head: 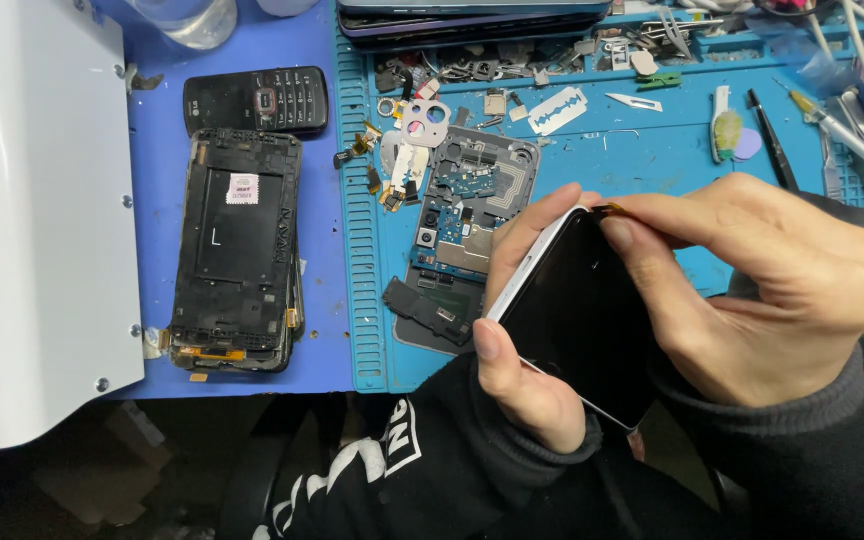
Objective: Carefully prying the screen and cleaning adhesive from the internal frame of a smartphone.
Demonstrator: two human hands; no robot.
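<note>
Black-screened phone [577, 310] at lower right of frame, gripped along its edge by left hand [522, 370], right hand [762, 290] pinching its top corner; opened phone body [457, 235] on blue mat [592, 150] just behind.

On the blue counter [157, 140] a black keypad phone [256, 100] lies just above a stripped black phone frame [237, 250], with a white machine housing [37, 200] to their left. On the ridged blue mat [602, 150] an opened phone back [462, 235] shows its circuit board, with a loose black cover piece [427, 312] at its lower edge and a silver camera bezel [425, 122] near its top. Further right lie a razor blade [556, 110], a scalpel blade [635, 101], black tweezers [774, 142] and a syringe [845, 135].
</note>
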